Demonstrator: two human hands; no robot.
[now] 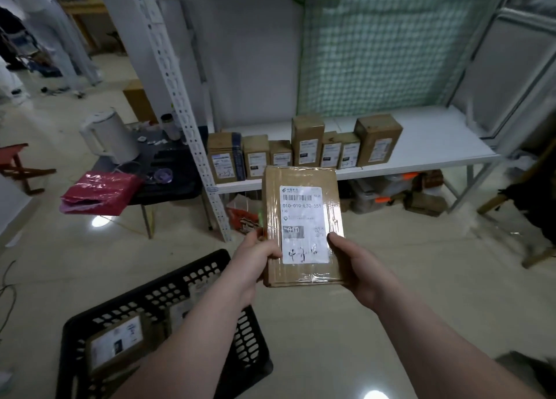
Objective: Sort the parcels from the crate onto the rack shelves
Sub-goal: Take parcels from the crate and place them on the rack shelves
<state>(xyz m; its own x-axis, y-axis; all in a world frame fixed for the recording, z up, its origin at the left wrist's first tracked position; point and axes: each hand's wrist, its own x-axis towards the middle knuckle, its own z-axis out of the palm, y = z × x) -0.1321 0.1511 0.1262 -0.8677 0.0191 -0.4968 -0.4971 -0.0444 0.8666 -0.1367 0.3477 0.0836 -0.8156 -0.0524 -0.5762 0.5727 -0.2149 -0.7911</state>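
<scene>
Pale glossy floor tiles [316, 323] underfoot; at the far side, a white metal rack [177, 103] backed by green mesh [376, 52]. On its lower shelf [436, 145], left half: seven brown parcels [308, 142] in a row, upright, labels facing near, touching or just beside one another. Under that shelf, blurred boxes and clutter [391, 194].

Held up in mid-air near the shelf's front edge: a flat, taped cardboard parcel [302, 227], white label upward, printed 010-010-L30-551, handwriting at its near end. Grasped at its near end from both sides: left hand [255, 260] with thumb on the top face at the left edge, fingers curled beneath; right hand [358, 266] with thumb at the label's right edge, fingers underneath.

Near left on the floor, a black lattice crate [180, 275], partly hidden behind the left forearm, holding at least one more labelled parcel [115, 343]. Farther left, a low black table [177, 169] bearing a white kettle [108, 136] and a crumpled pink bag [99, 192] at its near edge.
</scene>
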